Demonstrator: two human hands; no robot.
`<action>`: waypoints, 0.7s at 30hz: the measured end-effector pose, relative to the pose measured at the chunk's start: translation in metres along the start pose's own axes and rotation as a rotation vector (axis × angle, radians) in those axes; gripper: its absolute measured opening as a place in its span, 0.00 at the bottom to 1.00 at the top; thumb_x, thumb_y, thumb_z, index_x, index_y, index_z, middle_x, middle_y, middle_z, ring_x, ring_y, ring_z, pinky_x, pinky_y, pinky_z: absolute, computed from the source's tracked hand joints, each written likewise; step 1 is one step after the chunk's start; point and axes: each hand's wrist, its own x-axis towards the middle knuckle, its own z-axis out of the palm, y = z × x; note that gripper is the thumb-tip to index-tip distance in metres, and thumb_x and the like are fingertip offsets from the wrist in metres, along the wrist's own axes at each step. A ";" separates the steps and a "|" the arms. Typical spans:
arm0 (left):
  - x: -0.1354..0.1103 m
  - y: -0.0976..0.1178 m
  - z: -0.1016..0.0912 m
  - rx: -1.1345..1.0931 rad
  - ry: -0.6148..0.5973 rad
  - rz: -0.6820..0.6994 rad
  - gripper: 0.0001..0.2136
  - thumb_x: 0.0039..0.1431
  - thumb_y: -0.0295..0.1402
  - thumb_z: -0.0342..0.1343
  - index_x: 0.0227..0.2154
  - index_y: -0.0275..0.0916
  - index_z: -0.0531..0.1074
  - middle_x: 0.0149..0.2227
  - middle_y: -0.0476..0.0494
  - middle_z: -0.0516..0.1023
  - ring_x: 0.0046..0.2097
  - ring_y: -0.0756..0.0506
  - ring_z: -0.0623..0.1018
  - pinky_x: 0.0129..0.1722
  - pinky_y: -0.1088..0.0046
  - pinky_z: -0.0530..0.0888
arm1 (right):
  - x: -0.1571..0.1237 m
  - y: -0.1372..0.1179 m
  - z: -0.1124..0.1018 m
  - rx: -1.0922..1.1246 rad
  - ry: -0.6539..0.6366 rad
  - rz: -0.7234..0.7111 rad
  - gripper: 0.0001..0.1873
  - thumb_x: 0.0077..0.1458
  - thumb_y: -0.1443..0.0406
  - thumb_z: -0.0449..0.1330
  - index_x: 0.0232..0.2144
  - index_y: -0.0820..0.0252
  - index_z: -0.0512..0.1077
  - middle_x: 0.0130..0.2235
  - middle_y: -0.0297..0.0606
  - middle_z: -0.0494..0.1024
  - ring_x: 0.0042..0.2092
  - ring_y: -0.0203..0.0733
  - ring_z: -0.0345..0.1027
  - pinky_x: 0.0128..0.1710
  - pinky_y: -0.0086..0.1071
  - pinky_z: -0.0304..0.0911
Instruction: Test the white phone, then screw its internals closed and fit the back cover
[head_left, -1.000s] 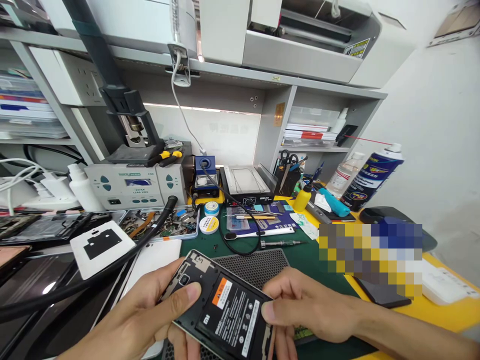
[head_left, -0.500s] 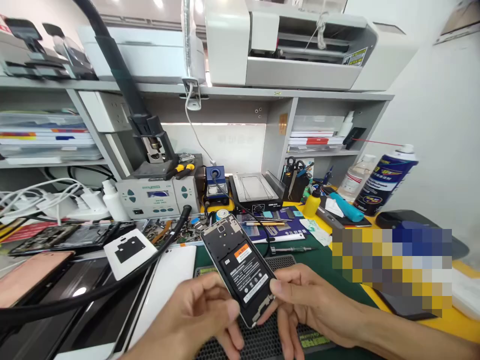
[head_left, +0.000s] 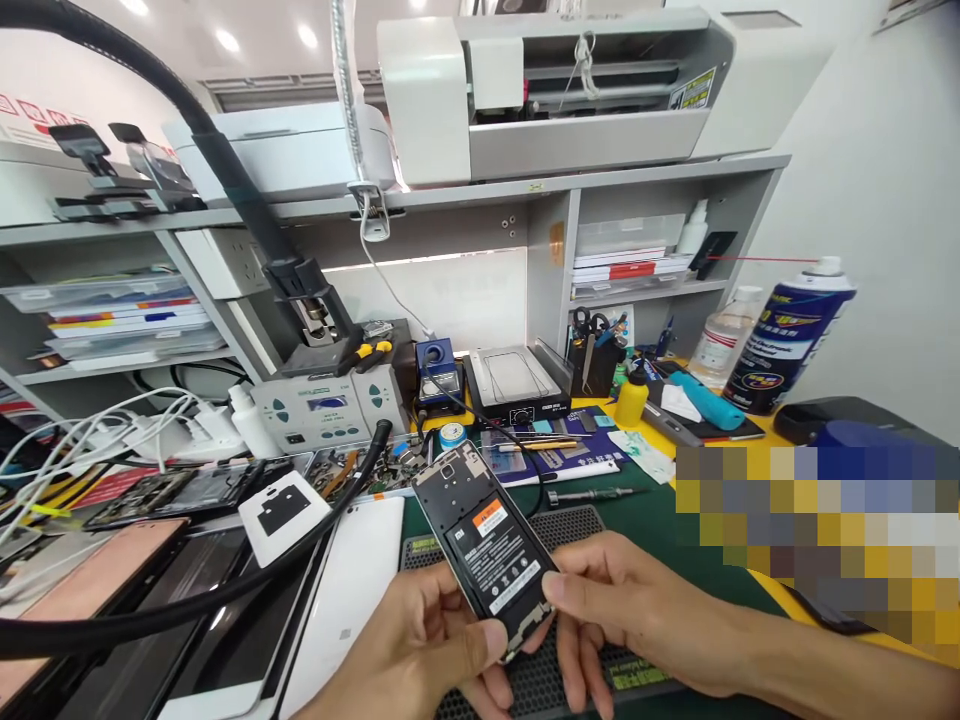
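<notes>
I hold an opened phone (head_left: 484,545) with its back cover off, the black battery with an orange label facing me. It tilts up over the black perforated mat (head_left: 570,525). My left hand (head_left: 431,650) grips its lower left edge, thumb pressed on the bottom corner. My right hand (head_left: 630,610) pinches the lower right edge, thumb on the frame beside the battery. Both hands are closed on the phone.
A white phone back cover (head_left: 341,590) lies left of the mat, beside a thick black hose (head_left: 225,590). Behind stand a soldering station (head_left: 326,410), a heating plate (head_left: 514,380), a parts tray (head_left: 360,465), a yellow bottle (head_left: 632,397) and a blue spray can (head_left: 787,335). A screwdriver (head_left: 592,494) lies on the green mat.
The phone has been lifted and tilted more upright, away from me. Both hands slid down to its lower end. My head has tipped up, showing more of the shelves.
</notes>
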 end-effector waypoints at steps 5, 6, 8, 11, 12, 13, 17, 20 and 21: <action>0.000 -0.011 -0.014 0.060 -0.058 -0.049 0.22 0.51 0.48 0.67 0.40 0.34 0.77 0.30 0.41 0.78 0.28 0.47 0.79 0.28 0.74 0.75 | -0.001 -0.004 -0.004 -0.038 0.029 -0.018 0.20 0.51 0.54 0.70 0.31 0.68 0.75 0.22 0.38 0.77 0.22 0.34 0.72 0.19 0.22 0.68; 0.000 -0.013 -0.016 0.077 -0.067 -0.049 0.21 0.51 0.48 0.67 0.39 0.34 0.77 0.29 0.41 0.78 0.27 0.47 0.79 0.27 0.75 0.74 | -0.002 -0.004 -0.005 -0.050 0.021 -0.009 0.20 0.52 0.54 0.69 0.30 0.68 0.75 0.22 0.39 0.77 0.20 0.33 0.71 0.18 0.22 0.67; 0.000 -0.014 -0.016 0.093 -0.062 -0.036 0.22 0.54 0.50 0.64 0.37 0.33 0.77 0.28 0.40 0.78 0.27 0.46 0.79 0.27 0.74 0.74 | -0.002 -0.006 -0.007 -0.069 -0.003 0.006 0.22 0.54 0.52 0.67 0.28 0.68 0.74 0.20 0.39 0.76 0.17 0.32 0.68 0.16 0.22 0.64; 0.000 -0.009 -0.012 0.035 0.004 0.012 0.21 0.57 0.49 0.61 0.43 0.35 0.76 0.33 0.40 0.79 0.30 0.45 0.80 0.31 0.69 0.78 | -0.002 -0.006 -0.009 -0.073 -0.005 0.008 0.24 0.54 0.50 0.66 0.29 0.69 0.74 0.18 0.36 0.74 0.16 0.31 0.66 0.14 0.21 0.59; 0.000 -0.006 -0.010 0.003 0.035 0.042 0.20 0.57 0.47 0.62 0.45 0.36 0.75 0.36 0.39 0.80 0.32 0.44 0.81 0.34 0.66 0.79 | -0.002 -0.006 -0.009 -0.073 -0.003 0.007 0.24 0.53 0.49 0.66 0.29 0.68 0.73 0.18 0.35 0.73 0.16 0.31 0.66 0.14 0.21 0.58; 0.000 -0.003 -0.009 -0.027 0.069 0.071 0.19 0.57 0.45 0.62 0.46 0.37 0.75 0.39 0.38 0.81 0.35 0.43 0.81 0.36 0.65 0.79 | -0.002 -0.005 -0.008 -0.072 -0.003 0.008 0.24 0.53 0.49 0.66 0.28 0.67 0.72 0.17 0.35 0.72 0.16 0.32 0.66 0.14 0.20 0.57; -0.003 0.006 -0.008 -0.042 0.144 0.100 0.15 0.59 0.43 0.62 0.41 0.36 0.77 0.40 0.37 0.82 0.40 0.40 0.81 0.41 0.59 0.80 | -0.002 0.000 -0.007 -0.091 -0.007 0.006 0.25 0.51 0.47 0.67 0.24 0.63 0.66 0.15 0.32 0.70 0.15 0.32 0.65 0.14 0.20 0.55; -0.006 0.008 -0.008 -0.006 0.127 0.083 0.16 0.58 0.44 0.62 0.40 0.35 0.77 0.37 0.37 0.82 0.38 0.39 0.82 0.39 0.60 0.80 | -0.002 0.001 -0.006 -0.162 0.016 0.007 0.28 0.54 0.44 0.62 0.24 0.64 0.68 0.17 0.33 0.71 0.16 0.30 0.65 0.15 0.20 0.58; -0.006 0.008 -0.008 0.005 0.118 0.079 0.17 0.58 0.45 0.62 0.40 0.35 0.77 0.37 0.37 0.82 0.37 0.39 0.82 0.38 0.61 0.80 | -0.003 0.001 -0.005 -0.184 0.029 0.000 0.29 0.55 0.43 0.61 0.25 0.65 0.70 0.18 0.34 0.72 0.17 0.31 0.66 0.16 0.21 0.60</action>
